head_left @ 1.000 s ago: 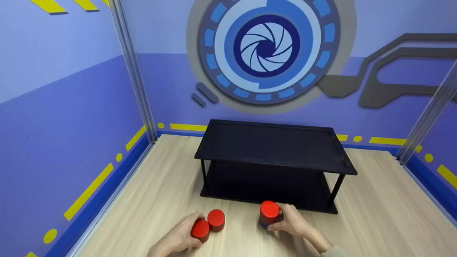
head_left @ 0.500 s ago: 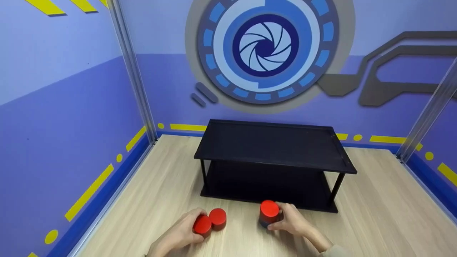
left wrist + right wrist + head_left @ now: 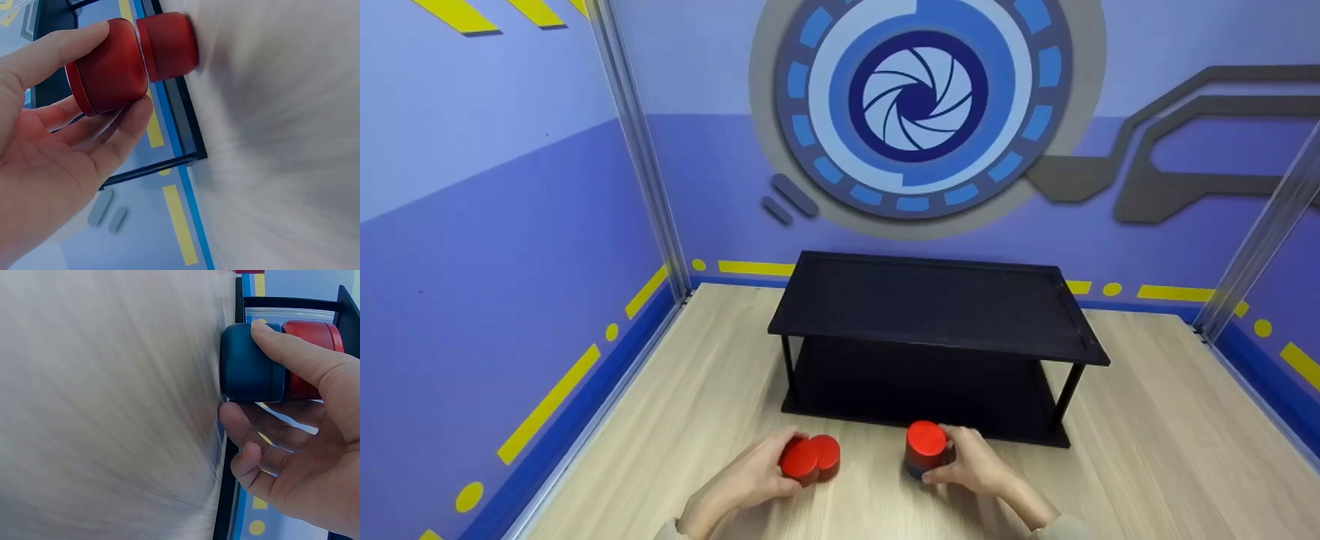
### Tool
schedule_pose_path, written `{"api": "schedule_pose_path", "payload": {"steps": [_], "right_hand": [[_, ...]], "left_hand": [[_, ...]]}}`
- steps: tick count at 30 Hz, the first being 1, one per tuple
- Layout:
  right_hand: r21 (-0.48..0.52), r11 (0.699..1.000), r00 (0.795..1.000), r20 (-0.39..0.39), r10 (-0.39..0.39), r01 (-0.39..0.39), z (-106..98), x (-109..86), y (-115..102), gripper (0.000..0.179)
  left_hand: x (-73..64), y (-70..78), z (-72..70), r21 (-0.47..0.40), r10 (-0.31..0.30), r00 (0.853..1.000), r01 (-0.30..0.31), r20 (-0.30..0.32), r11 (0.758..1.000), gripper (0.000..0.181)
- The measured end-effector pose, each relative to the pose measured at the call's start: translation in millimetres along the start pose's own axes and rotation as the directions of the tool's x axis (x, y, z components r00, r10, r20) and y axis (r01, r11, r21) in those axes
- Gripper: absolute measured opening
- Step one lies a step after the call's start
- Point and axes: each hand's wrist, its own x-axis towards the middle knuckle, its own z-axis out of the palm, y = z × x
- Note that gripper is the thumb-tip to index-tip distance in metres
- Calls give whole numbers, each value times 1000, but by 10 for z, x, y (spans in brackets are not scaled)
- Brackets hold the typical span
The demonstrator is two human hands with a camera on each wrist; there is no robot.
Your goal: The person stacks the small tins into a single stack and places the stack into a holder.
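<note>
My left hand (image 3: 750, 474) grips a small red round tin (image 3: 799, 460) by its sides. The left wrist view shows this tin raised off the table, just above a second red tin (image 3: 167, 47) and a little off-centre from it; I cannot tell whether they touch. That second tin (image 3: 829, 453) stands on the table. To the right, my right hand (image 3: 976, 463) holds a dark blue tin (image 3: 247, 363) that stands on the table, thumb on one side and fingers on the other. Another red tin (image 3: 926, 439) sits stacked on the blue one.
A black two-level shelf (image 3: 930, 304) stands behind the tins, its front edge close to the right-hand stack. Pale wooden table (image 3: 660, 420) surrounds it. Blue-purple panels (image 3: 510, 247) wall in the left, back and right sides.
My left hand has moved right and slightly away from me with its red tin, which now overlaps the second red tin in the head view. My right hand and its stack have stayed put.
</note>
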Motion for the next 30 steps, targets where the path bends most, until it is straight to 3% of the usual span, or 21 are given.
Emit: {"api": "schedule_pose_path", "payload": {"steps": [8,16,30], "right_hand": [[-5,1000,1000,0,22,-22,4,3,5,57],[-16,1000,1000,-17,13,-13,3,7,1,65],[11,1000,1000,-10,-20,20,-10,8,0,52]], "left_hand": [[137,105,15,44,85,996,-83,-36,996,60],[281,205,31,86,143,989,-139,-34,986,57],[532,445,57,91,198,980,-197,1,976,54]]}}
